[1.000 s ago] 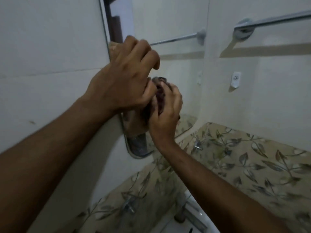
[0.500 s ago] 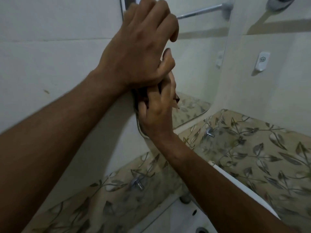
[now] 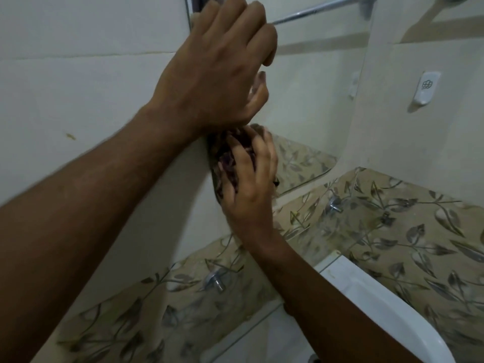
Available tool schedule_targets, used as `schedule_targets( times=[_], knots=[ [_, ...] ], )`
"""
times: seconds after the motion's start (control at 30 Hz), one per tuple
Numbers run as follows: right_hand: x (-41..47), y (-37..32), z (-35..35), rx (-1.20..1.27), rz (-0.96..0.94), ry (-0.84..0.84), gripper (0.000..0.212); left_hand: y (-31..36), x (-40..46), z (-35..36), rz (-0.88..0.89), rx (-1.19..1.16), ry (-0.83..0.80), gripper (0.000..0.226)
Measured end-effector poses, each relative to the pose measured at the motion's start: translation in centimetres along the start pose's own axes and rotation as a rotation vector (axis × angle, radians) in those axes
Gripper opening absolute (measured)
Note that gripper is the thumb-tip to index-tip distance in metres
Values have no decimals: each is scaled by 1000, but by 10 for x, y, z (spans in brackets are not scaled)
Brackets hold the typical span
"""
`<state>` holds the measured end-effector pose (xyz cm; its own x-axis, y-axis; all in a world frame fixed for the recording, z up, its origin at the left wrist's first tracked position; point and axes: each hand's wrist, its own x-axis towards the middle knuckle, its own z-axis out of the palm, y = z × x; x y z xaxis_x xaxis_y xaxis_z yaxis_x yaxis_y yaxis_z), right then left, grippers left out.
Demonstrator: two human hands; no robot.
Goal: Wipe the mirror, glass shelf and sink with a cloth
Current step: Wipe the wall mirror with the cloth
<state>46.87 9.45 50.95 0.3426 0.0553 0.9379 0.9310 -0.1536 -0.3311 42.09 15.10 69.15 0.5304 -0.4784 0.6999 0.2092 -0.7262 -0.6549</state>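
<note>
Both hands are working at the mirror, lower left corner. Right hand is pressing the dark cloth against the glass edge, fingers spread and curled over the wad. Left hand is bracing above it at the mirror's edge, fingers bent, gripping nothing I can make out. Sink is sitting below. Risk as I judge it: cloth bunching, so it's smearing not wiping, or slipping off the edge into the sink.

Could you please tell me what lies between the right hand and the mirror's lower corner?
In the head view, a dark cloth sits bunched between the right hand and the mirror, pressed against its lower left corner.
</note>
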Motion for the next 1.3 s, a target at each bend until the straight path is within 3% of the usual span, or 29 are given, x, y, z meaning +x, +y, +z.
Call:
schedule_targets(
  times=[0.13,0.23,0.47,0.6,0.67,0.83,1.1,1.3],
  knots=[
    [-45,6,1,1,-12,-56,62,-1,-1,2,26,29,-12,31],
    [-74,10,2,24,53,-48,57,-2,-1,3,34,33,-7,29],
    [24,72,-1,104,463,322,40,-1,0,4,32,18,-13,28],
    [58,94,-5,79,534,463,45,0,1,6,19,20,6,26],
    [40,76,1,60,566,421,45,1,2,7,4,22,7,25],
    [-31,49,11,53,378,256,40,0,4,7,-31,-2,2,27],
    [41,150,-23,41,774,445,38,0,3,4,-24,-38,-6,28],
    [42,170,-31,14,727,386,40,0,4,2,-29,-66,-26,32]
  ],
)
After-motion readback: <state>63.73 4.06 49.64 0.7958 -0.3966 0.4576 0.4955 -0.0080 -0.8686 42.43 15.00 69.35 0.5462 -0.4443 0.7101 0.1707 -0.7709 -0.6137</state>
